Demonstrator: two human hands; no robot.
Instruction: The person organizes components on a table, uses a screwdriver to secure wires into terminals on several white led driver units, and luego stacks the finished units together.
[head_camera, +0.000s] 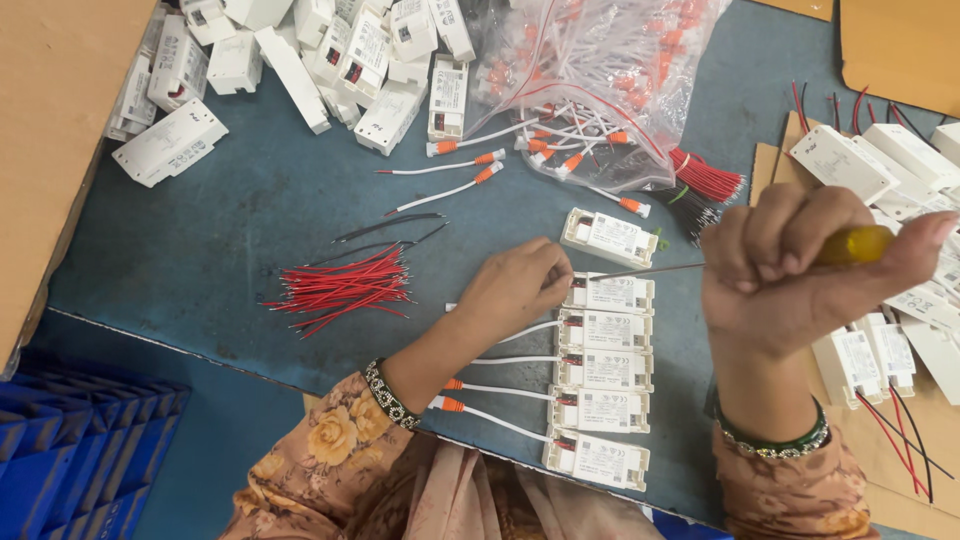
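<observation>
Yellow-handled, the screwdriver (850, 246) sits clamped in your right hand (790, 275), fingers wrapped tight round the grip, with its thin metal shaft running leftward to the top white box (610, 294) in a column. Your left hand (520, 285) rests on the blue counter (220, 240) just beside that same box, fingertips pinched together at its left end where the shaft tip arrives; whether they hold a wire there cannot be told.

Below that box, four more white boxes (603, 385) lie stacked edge to edge in the column, each with a white lead (490, 391) running out to the left, some ending in an orange cap. One further box (608, 237) lies tilted just above the column.

Left of your left hand, well apart, lies a loose bundle of red wires (345, 288), with a few black wires (395, 228) just above it. Near the top centre, a clear plastic bag (600, 70) holds many white leads with orange caps, several spilling out onto the counter. A pile of white boxes (300, 60) fills the top left. Right of your right hand, more white boxes (900, 170) lie on brown cardboard (770, 160). A blue crate (80, 450) stands at the lower left, below the counter edge.
</observation>
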